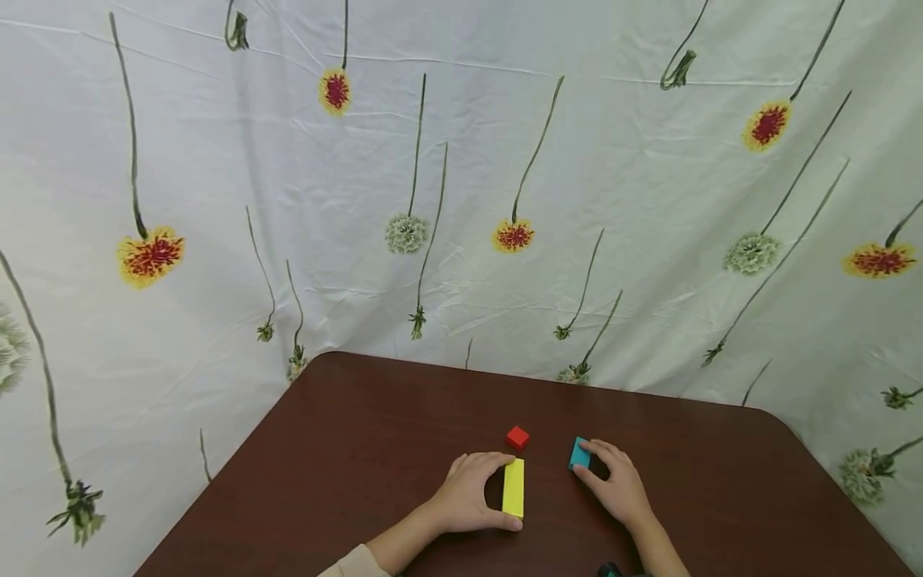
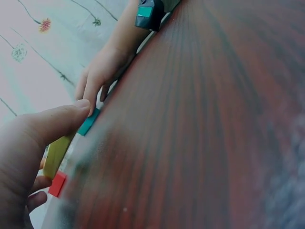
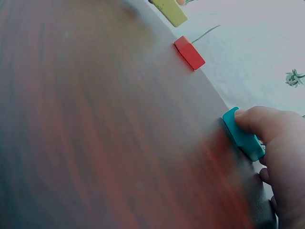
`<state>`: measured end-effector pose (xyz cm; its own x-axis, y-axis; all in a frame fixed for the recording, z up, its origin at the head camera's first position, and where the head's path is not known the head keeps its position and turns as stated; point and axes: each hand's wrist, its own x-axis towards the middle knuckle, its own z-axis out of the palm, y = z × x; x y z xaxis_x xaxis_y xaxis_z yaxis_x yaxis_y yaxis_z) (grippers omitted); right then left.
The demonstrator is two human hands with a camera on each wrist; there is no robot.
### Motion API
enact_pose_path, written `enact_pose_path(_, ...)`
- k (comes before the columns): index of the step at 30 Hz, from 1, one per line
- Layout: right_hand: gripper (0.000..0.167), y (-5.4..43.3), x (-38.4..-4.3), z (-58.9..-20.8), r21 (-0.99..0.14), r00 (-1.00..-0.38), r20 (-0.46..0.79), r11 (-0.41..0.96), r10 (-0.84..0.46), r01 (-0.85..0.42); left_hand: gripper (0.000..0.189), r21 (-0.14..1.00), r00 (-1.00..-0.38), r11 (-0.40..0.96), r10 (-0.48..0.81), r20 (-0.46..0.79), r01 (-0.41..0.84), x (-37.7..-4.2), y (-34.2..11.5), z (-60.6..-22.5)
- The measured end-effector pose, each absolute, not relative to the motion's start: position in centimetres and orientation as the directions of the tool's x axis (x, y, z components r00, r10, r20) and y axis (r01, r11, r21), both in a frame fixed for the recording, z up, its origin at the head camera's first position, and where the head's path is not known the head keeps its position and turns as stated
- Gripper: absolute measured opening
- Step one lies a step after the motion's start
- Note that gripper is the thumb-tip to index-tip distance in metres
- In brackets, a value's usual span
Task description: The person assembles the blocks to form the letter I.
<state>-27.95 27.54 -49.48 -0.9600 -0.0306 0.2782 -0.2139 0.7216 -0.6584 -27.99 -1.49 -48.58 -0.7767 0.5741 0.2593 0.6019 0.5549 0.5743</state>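
Left hand (image 1: 469, 492): thumb and fingers spread wide, pinching the yellow block (image 1: 513, 489) end to end, thumb on the near end, fingertips on the far one. On my feed it looks held off the table (image 1: 332, 449); can't be sure of the gap. Right hand (image 1: 618, 486): narrower pinch, thumb and a fingertip at opposite ends of the blue block (image 1: 579, 453), which seems to lie flat on the wood, just left of the palm. Red block (image 1: 517, 437) sits loose, just past the left fingertips; neither hand touches it.

Handling, my call: on the left I'd want even pressure at both ends, since an end-to-end pinch could let a long block roll about its length. On the right I'd square thumb and fingertip before any lift, or the blue piece may skid. I'd steer the left fingertips wide of the red one, the nearest thing to bump.
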Motion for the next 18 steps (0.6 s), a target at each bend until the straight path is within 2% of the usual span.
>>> enact_pose_path(6, 0.051, 27.64, -27.95, -49.46, -0.661, -0.962, 0.271, 0.720, -0.033, -0.211, 0.086, 0.553, -0.799, 0.594, 0.541, 0.264, 0.585, -27.92, -1.39, -48.90)
enact_pose_path(18, 0.051, 27.54, -27.83, -49.40, -0.657, -0.958, 0.286, 0.721, -0.034, -0.221, 0.086, 0.479, -0.798, 0.648, 0.553, 0.239, 0.592, -27.68, -1.22, -49.25)
